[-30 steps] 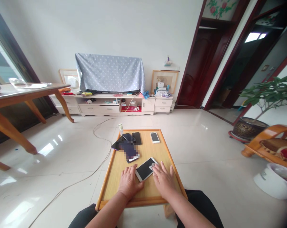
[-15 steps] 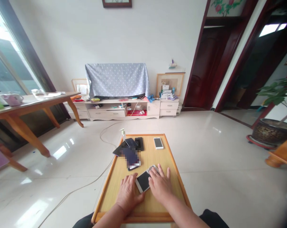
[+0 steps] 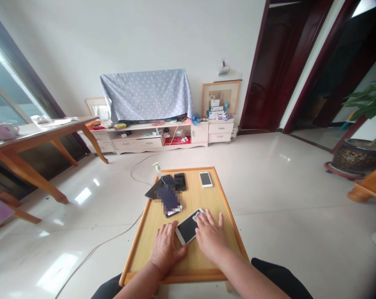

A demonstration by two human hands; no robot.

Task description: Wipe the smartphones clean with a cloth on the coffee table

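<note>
A white phone [image 3: 187,231] with a dark screen lies slanted on the small wooden table [image 3: 206,261]. My left hand [image 3: 165,246] grips its near left end, thumb at the lower edge and fingers at the upper corner. With fingers spread, my right hand [image 3: 211,234] presses a small greyish cloth [image 3: 197,215] onto the far right part of the screen. The fingers partly hide the cloth. Beyond my hands, several dark phones lie overlapping, one of them a black phone [image 3: 180,181]; part of this pile is blurred. Another white phone [image 3: 205,179] lies apart at the far right.
A pump bottle [image 3: 157,169] stands at the table's far left corner. A cable [image 3: 113,238] runs over the tiled floor at left. Further off are a wooden dining table [image 3: 50,133], a low cabinet [image 3: 138,143] and a potted plant [image 3: 359,158].
The view has shifted slightly. My right hand has slid a little over the phone, showing more of its far corner. My left hand keeps its hold on the near end.
</note>
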